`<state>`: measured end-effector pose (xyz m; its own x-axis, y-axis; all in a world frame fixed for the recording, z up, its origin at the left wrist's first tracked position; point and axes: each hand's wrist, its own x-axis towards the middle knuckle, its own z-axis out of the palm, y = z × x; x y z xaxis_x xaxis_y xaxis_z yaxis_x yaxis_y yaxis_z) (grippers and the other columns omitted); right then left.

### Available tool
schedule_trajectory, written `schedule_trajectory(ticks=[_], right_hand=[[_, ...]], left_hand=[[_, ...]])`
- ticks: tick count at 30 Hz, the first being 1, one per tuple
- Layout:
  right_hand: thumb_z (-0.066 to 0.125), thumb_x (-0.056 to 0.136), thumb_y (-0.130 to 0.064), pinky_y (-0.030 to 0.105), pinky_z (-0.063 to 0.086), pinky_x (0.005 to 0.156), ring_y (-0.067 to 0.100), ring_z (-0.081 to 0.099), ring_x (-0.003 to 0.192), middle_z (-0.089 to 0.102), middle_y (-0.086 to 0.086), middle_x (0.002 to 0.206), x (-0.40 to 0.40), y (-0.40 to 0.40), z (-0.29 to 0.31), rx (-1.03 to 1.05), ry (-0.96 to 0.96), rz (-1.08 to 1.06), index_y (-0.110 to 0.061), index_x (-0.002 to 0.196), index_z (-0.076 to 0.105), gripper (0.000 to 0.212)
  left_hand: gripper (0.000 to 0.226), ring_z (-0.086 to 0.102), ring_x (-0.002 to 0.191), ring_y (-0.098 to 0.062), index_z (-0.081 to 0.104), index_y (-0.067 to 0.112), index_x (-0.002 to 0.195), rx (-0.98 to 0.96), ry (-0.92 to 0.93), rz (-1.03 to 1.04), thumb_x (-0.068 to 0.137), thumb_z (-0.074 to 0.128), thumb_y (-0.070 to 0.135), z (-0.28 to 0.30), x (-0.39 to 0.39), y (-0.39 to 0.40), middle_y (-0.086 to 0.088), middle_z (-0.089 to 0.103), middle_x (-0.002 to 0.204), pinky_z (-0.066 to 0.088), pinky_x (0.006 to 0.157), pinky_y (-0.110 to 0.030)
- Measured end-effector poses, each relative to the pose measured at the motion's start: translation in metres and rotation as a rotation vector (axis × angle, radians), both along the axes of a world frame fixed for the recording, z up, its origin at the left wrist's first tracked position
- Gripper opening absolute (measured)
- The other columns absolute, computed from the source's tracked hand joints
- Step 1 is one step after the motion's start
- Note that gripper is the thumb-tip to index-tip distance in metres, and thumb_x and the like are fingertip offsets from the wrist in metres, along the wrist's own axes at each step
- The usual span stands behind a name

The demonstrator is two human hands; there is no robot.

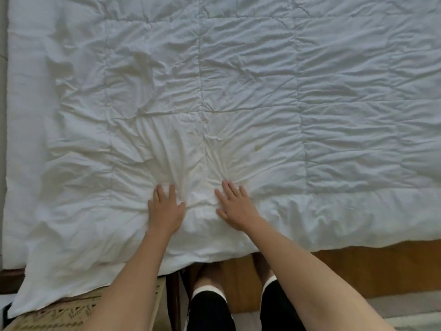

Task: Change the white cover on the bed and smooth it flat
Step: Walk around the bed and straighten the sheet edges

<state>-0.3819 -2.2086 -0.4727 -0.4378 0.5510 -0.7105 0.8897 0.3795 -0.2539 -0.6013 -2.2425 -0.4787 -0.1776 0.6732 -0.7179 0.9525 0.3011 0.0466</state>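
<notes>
Bed [358, 266], both hands flat on cover [238, 91]

wrinkled white cover [238, 91] open ahead, unobstructed

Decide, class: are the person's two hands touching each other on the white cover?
Apart. The head view shows wrinkled white cover between the left hand and right hand.
</notes>
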Motion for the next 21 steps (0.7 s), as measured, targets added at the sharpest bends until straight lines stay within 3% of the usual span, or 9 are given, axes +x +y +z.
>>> schedule_trajectory(ticks=[3,6,13,18,21], right_hand=[[0.031,0.102,-0.044,0.042,0.013,0.118,0.028,0.011,0.147,0.01,0.013,0.16,0.033,-0.021,0.061,-0.111,-0.002,-0.157,-0.015,0.153,0.018,0.06],[0.037,0.102,-0.043,0.039,0.025,0.113,0.026,0.026,0.142,0.027,0.009,0.156,0.077,-0.044,0.123,-0.143,0.067,-0.493,-0.015,0.15,0.027,0.057],[0.037,0.099,-0.043,0.036,0.042,0.097,0.024,0.047,0.127,0.043,0.003,0.147,0.226,-0.105,0.217,-0.15,0.143,-1.092,-0.02,0.149,0.032,0.055],[0.04,0.1,-0.042,0.035,0.045,0.097,0.021,0.05,0.125,0.051,0.003,0.14,0.361,-0.155,0.246,-0.065,0.163,-1.259,-0.019,0.146,0.037,0.052],[0.04,0.1,-0.04,0.035,0.045,0.094,0.023,0.051,0.123,0.052,0.002,0.138,0.45,-0.184,0.257,0.01,0.153,-1.323,-0.02,0.142,0.041,0.046]], left_hand=[[0.054,0.038,0.133,-0.033,0.033,0.012,0.146,-0.114,-0.162,0.028,0.101,0.035,0.04,0.061,0.033,-0.008,-0.017,0.036,0.149,0.034,0.106,-0.04],[0.047,0.047,0.124,-0.032,0.041,0.011,0.141,-0.188,-0.195,-0.022,0.1,0.035,0.033,0.115,0.081,-0.025,-0.015,0.048,0.14,0.04,0.098,-0.037],[0.04,0.053,0.12,-0.028,0.049,0.009,0.133,-0.309,-0.264,-0.111,0.101,0.038,0.03,0.206,0.215,-0.071,-0.012,0.055,0.135,0.041,0.091,-0.031],[0.031,0.059,0.11,-0.026,0.056,0.013,0.118,-0.294,-0.24,-0.269,0.098,0.043,0.033,0.233,0.33,-0.077,-0.008,0.062,0.121,0.046,0.094,-0.032],[0.031,0.055,0.118,-0.026,0.054,0.015,0.123,-0.25,-0.221,-0.367,0.099,0.042,0.03,0.246,0.42,-0.074,-0.009,0.058,0.13,0.042,0.092,-0.03]])
